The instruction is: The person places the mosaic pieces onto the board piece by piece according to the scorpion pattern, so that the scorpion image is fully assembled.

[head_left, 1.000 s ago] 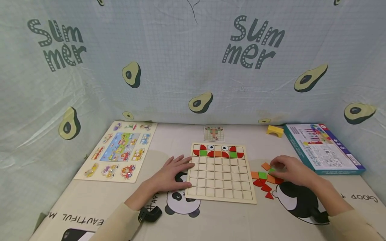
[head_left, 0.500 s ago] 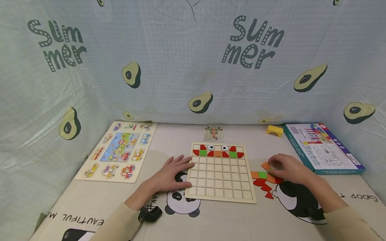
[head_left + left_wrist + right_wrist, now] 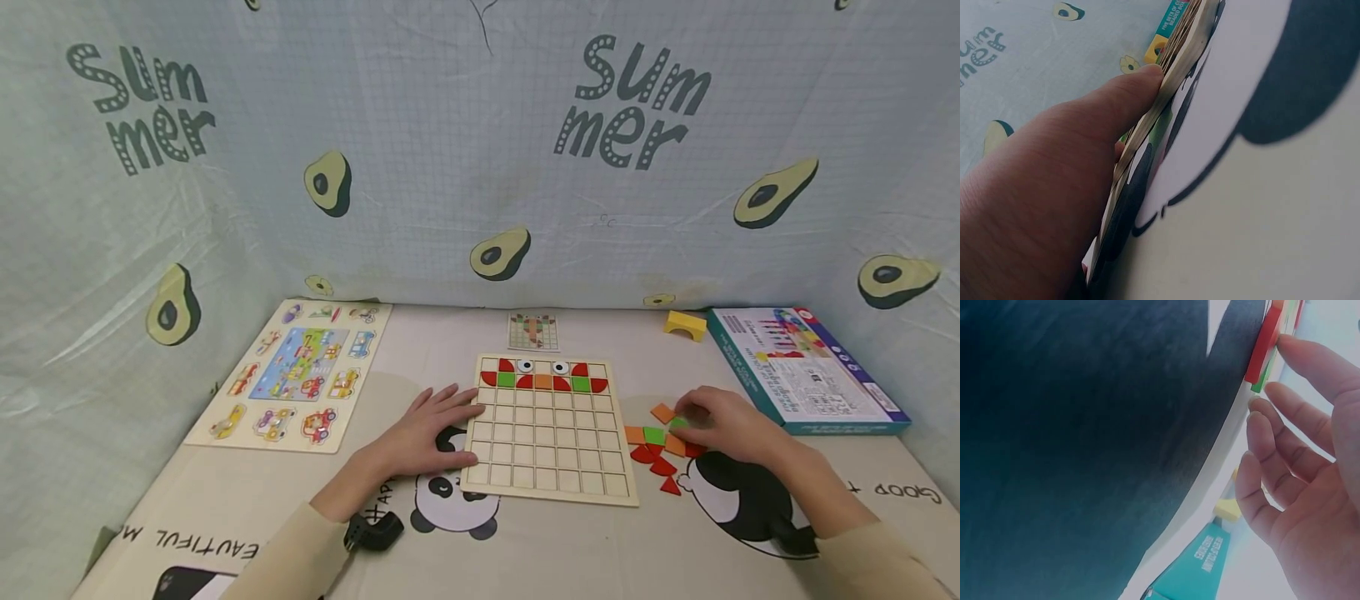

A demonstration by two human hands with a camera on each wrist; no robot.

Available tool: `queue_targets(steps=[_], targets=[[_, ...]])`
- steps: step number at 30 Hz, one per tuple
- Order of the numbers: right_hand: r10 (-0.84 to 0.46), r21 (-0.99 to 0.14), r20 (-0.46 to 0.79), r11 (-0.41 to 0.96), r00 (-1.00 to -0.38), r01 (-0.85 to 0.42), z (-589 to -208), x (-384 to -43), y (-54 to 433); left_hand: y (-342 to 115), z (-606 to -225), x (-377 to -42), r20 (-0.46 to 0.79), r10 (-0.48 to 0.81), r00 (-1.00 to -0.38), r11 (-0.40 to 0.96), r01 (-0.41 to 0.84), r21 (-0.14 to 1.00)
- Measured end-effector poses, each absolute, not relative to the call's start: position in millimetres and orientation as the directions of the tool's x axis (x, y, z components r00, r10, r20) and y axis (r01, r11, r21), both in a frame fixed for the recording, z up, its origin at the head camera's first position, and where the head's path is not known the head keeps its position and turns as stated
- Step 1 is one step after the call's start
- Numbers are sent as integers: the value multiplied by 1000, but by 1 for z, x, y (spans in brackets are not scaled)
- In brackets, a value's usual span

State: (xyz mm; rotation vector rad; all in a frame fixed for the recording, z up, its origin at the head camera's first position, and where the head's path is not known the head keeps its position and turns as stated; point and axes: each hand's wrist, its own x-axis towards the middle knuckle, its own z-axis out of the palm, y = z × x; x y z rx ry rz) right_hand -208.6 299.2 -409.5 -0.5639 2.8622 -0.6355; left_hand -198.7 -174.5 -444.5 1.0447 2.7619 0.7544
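A wooden grid board (image 3: 551,433) lies in the middle of the table. Red quarter-round pieces, green and orange squares and two eye pieces fill cells in its top two rows. My left hand (image 3: 431,433) rests along the board's left edge, fingers spread; in the left wrist view the thumb (image 3: 1141,78) touches the board's rim. Right of the board my right hand (image 3: 723,423) holds a green square tile (image 3: 677,423) between thumb and index finger, partly hidden by the fingers. Around it lie orange squares (image 3: 663,413), another green square (image 3: 654,436) and red pieces (image 3: 663,467).
Behind the board lies a pattern card (image 3: 533,332). A vehicle picture puzzle (image 3: 300,375) is at the left. At the right are a yellow arch block (image 3: 685,326) and a flat box (image 3: 806,375). A black device (image 3: 373,532) sits by the left forearm.
My right hand shifted slightly left, covering most of the green tile, then moved back right, so the tile shows again between the fingers. My left hand and the board have stayed put.
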Motion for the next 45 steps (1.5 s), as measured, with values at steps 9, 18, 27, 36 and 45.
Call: queue_targets(steps=[9,18,27,36,45], targets=[[-409,-429,-89,839,-908,-336,-407,-206,303,-174,-446,-200,78,640,-765,650,593,475],[-412,-443,-103,834,-906,-329,-401,-206,302,-173,-445,-199,80,640,-764,648,593,478],[-437,-450,-19,807,-899,-383,-390,-211,284,-174,-445,-199,88,641,-762,643,597,480],[-498,-462,35,761,-867,-456,-383,-224,245,-174,-446,-200,66,637,-768,656,584,478],[-546,-494,61,711,-836,-500,-382,-238,193,-174,-444,-200,57,636,-770,658,579,482]])
